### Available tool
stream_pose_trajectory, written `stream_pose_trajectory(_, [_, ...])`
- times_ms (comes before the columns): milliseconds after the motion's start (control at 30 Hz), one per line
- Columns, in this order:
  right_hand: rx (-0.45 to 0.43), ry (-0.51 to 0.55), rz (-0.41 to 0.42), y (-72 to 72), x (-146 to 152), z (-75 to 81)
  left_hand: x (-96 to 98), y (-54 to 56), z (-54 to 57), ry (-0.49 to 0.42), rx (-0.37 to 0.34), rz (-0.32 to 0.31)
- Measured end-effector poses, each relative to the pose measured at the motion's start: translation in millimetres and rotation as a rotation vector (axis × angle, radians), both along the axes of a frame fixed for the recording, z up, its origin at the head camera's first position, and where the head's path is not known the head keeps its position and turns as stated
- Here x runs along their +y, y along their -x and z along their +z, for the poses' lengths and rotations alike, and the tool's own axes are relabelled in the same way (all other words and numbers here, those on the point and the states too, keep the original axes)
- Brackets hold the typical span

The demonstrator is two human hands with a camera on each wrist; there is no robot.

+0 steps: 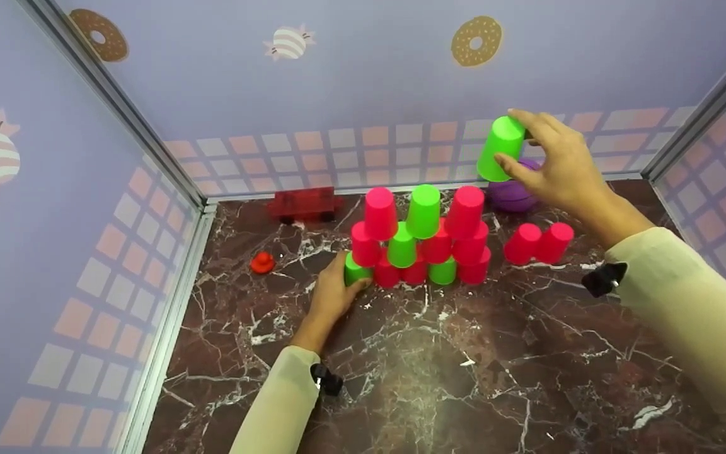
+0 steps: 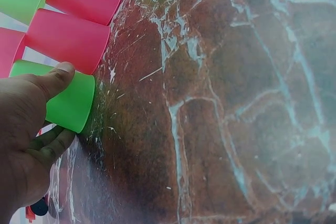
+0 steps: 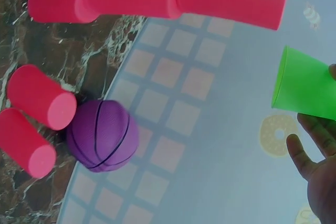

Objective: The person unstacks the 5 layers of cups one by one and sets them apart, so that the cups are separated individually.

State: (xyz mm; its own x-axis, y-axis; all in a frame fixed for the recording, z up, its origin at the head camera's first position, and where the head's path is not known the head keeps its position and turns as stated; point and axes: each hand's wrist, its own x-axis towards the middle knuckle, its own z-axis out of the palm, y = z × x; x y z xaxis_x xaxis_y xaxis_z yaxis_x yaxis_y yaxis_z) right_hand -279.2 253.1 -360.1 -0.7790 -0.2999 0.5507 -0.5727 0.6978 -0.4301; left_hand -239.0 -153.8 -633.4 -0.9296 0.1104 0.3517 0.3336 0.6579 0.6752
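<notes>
A wall of upside-down pink and green plastic cups stands in three rows. Pink, green and pink cups (image 1: 425,211) form its top row. My left hand (image 1: 331,290) grips the green cup (image 1: 357,270) at the left end of the bottom row; thumb and fingers lie on opposite sides of it in the left wrist view. Raised above and right of the stack, my right hand (image 1: 561,161) holds another green cup (image 1: 503,148) between thumb and fingers. That cup is slightly tilted, narrow end up, touching no other cup. The right wrist view shows only part of this hand.
Two pink cups (image 1: 538,244) stand side by side to the right of the stack. Behind them lies a purple ball (image 1: 514,192). A red toy vehicle (image 1: 303,205) and a small orange-red toy (image 1: 263,262) sit at left. Patterned walls (image 1: 363,75) enclose the dark marbled tabletop (image 1: 413,378).
</notes>
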Motion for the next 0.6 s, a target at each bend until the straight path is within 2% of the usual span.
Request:
stream_pose_trajectory(67, [-0.004,-0.001,-0.017,-0.9,8.4,-3.5,-3.3,7.0,-16.3,0.004,0.027,0.004])
stream_pose_trajectory(100, [-0.006,-0.002,-0.027,-1.5,12.5,-5.6,-4.2,8.7,-19.5,0.009,0.023,0.005])
stream_pose_trajectory(200, [-0.037,0.009,-0.06,-4.2,26.4,-14.6,-1.9,7.8,-17.8,0.013,-0.013,0.014])
stream_pose_trajectory(233, [-0.05,0.009,-0.074,-4.7,31.2,-18.1,-2.8,10.1,-22.2,0.022,-0.013,0.017])
stream_pose_trajectory(267, [-0.071,0.009,-0.091,-5.9,36.0,-21.6,-3.1,10.7,-21.9,0.026,-0.034,0.019])
stream_pose_trajectory(300, [-0.092,0.01,-0.106,-7.2,40.7,-25.3,-2.7,8.6,-17.1,0.018,-0.046,0.01])
stream_pose_trajectory(333, [-0.11,0.012,-0.119,-8.0,45.6,-29.5,-3.4,10.0,-21.1,0.017,-0.03,0.013])
stream_pose_trajectory(433, [-0.144,0.006,-0.16,-9.3,60.3,-43.1,-5.9,11.7,-23.5,0.02,0.014,-0.006])
stream_pose_trajectory(500, [-0.152,-0.003,-0.189,-9.3,70.8,-53.0,-4.7,6.0,-12.7,0.001,0.031,-0.023])
stream_pose_trajectory(533, [-0.152,-0.008,-0.203,-9.2,76.4,-58.4,-5.0,7.3,-16.4,0.008,0.048,-0.014])
stream_pose_trajectory(600, [-0.158,-0.019,-0.235,-10.2,87.0,-68.6,-3.5,4.4,-10.9,0.013,0.032,-0.012])
